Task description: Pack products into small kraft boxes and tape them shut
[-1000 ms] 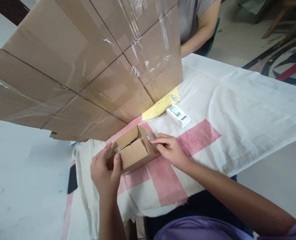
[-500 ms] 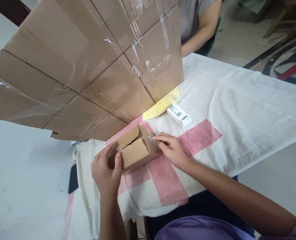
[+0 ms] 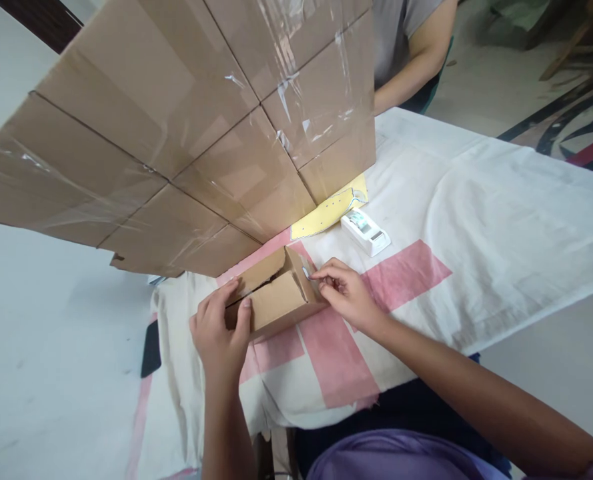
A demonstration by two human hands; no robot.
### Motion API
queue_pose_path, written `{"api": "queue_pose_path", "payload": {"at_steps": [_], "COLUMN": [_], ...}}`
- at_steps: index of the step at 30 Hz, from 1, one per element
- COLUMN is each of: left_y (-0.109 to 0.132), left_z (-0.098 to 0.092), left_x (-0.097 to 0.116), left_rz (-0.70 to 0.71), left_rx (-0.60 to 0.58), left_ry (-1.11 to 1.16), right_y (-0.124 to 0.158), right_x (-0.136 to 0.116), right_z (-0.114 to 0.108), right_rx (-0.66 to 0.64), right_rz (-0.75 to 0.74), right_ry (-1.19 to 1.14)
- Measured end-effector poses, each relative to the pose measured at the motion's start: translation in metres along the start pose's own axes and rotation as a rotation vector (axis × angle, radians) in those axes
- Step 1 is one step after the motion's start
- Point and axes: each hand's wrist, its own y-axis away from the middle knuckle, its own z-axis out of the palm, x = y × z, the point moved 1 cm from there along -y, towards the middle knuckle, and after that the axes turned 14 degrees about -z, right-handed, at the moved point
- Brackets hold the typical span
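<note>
A small brown cardboard box [image 3: 276, 303] lies on the cloth, with its top flaps folded in and a dark gap between them. My left hand [image 3: 221, 327] grips the box's left end, fingers on the far side and thumb on the near flap. At the right end is a small white-and-blue mark [image 3: 305, 273], perhaps a sticker. The index fingertip of my right hand [image 3: 343, 290] touches the box beside that mark. Its thumb is bent close under the index finger and the other fingers are curled; whether a thin piece lies between them is hidden.
A tall taped cardboard panel [image 3: 236, 153] stands behind the box. At its foot lie a yellow cut-out sheet [image 3: 323, 215] and a white device with a small screen [image 3: 366, 232]. A black flat object [image 3: 151, 350] is at left. Beyond the panel shows a person's arm [image 3: 416, 73].
The whole view has shifted a little, so everything sits slightly farther right. Both hands keep nearly the same places on the box, and the right index finger stays at its end.
</note>
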Motion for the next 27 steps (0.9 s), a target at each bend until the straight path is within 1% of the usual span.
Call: {"api": "queue_pose_path", "payload": {"at_steps": [3, 5, 7, 9, 11, 13, 15, 16, 20, 23, 27], "left_y": [0.000, -0.001, -0.002, -0.004, -0.007, -0.010, -0.014, -0.015, -0.021, -0.026, -0.035], "left_z": [0.000, -0.001, -0.002, -0.003, -0.004, -0.005, -0.004, -0.004, -0.002, -0.002, -0.002], "left_x": [0.001, 0.001, 0.001, 0.002, 0.002, 0.001, 0.001, 0.001, 0.001, 0.002, 0.004], "left_rz": [0.008, 0.012, 0.009, -0.004, -0.023, -0.042, -0.058, -0.061, -0.112, -0.168, -0.167], "left_rx": [-0.006, -0.021, -0.046, -0.073, -0.099, -0.115, -0.135, -0.152, -0.245, -0.257, -0.295], "left_ry": [0.016, 0.033, 0.069, 0.125, 0.179, 0.228, 0.275, 0.300, 0.375, 0.379, 0.374], "right_y": [-0.005, -0.014, -0.028, -0.047, -0.067, -0.084, -0.094, -0.097, -0.096, -0.094, -0.093], "right_x": [-0.007, -0.014, -0.021, -0.028, -0.033, -0.035, -0.030, -0.027, -0.013, -0.006, -0.002], "right_z": [-0.004, -0.006, -0.005, -0.002, 0.003, 0.007, 0.009, 0.009, 0.007, 0.006, 0.006], "right_rx": [-0.031, -0.068, -0.128, -0.222, -0.353, -0.485, -0.552, -0.549, -0.466, -0.459, -0.452], "right_rz": [-0.087, -0.196, -0.300, -0.388, -0.481, -0.564, -0.588, -0.583, -0.552, -0.562, -0.591], "right_ry": [0.046, 0.079, 0.125, 0.186, 0.232, 0.219, 0.163, 0.127, 0.031, 0.025, 0.030]}}
